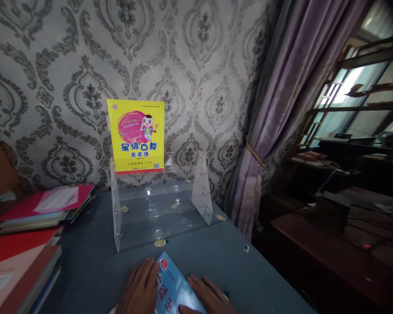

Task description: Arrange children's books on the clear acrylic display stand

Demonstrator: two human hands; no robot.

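A blue book (175, 285) with red characters on its cover lies tilted on the table at the bottom of the head view. My left hand (139, 288) holds it along the left edge, fingers close together and pointing forward. On the opposite edge my right hand (209, 294) grips it, with the thumb over the cover. The lower part of the book is cut off by the frame. Beyond both hands stands a clear acrylic display rack (201, 187) with stepped shelves. A yellow workbook (139, 152) leans upright on the rack's top left.
Stacks of folders and books, one with a magenta top (81, 192) and one with a red top (22, 244), fill the left side of the grey-blue table (249, 279). Patterned wallpaper rises behind the rack. A tied purple curtain (253, 174) hangs at the right.
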